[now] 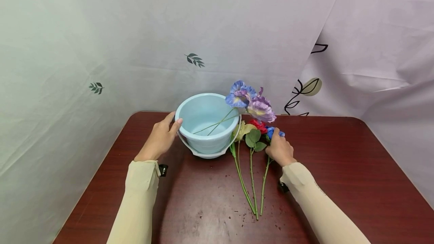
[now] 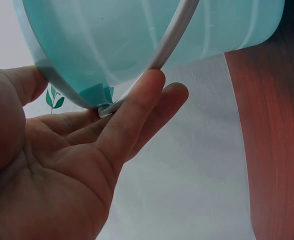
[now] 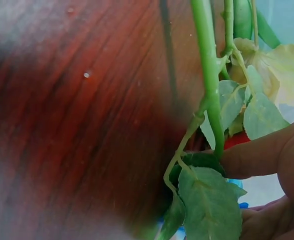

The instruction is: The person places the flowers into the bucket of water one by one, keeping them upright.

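Observation:
A light blue bucket (image 1: 207, 144) stands upright at the back of the table. My left hand (image 1: 158, 138) holds its left rim, thumb over the edge and fingers outside by the white handle (image 2: 173, 37). Two artificial flowers, one blue-violet (image 1: 238, 95) and one purple (image 1: 262, 109), lean out over the bucket's right rim, stems inside. My right hand (image 1: 280, 148) pinches a blue artificial flower (image 1: 271, 131) near its head; the green stem (image 3: 210, 75) and leaves show in the right wrist view. Left of it lie a red flower (image 1: 259, 126) and a pale yellow flower (image 1: 242, 131).
The dark red wooden table (image 1: 339, 168) carries small scattered specks near the stem ends. A pale cloth backdrop (image 1: 135, 40) with leaf prints hangs right behind the table's back edge and along the sides.

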The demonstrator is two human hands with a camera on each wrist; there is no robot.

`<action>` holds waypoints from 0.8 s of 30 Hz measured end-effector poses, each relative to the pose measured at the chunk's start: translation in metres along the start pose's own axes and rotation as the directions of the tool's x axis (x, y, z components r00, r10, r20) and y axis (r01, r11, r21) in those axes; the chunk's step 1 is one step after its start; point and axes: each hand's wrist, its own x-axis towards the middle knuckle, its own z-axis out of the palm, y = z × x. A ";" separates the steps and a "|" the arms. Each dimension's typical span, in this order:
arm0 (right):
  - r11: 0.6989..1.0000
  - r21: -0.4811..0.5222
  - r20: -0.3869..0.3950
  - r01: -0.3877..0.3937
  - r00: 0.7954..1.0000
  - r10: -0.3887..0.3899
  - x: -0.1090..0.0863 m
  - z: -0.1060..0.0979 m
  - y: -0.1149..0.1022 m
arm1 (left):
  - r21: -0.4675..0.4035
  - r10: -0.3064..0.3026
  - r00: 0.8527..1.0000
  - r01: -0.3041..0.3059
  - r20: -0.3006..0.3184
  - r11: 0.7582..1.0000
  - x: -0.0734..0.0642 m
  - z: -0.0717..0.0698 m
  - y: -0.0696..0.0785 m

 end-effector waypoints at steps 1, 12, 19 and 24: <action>1.000 0.003 -0.004 0.002 1.000 -0.002 0.000 0.000 0.000 | -0.004 0.000 1.000 0.000 0.002 1.000 0.000 0.000 0.000; 0.999 0.030 -0.042 -0.012 0.999 0.013 -0.001 -0.003 0.004 | 0.000 0.000 1.000 0.000 0.004 1.000 0.000 0.000 0.001; 0.997 0.072 -0.091 -0.039 0.995 0.046 -0.001 -0.007 0.005 | 0.003 0.001 1.000 -0.001 0.002 1.000 -0.001 0.000 0.000; 0.992 0.113 -0.110 -0.057 0.991 0.070 -0.002 -0.013 0.006 | 0.006 0.003 1.000 -0.003 0.004 1.000 -0.001 0.000 0.000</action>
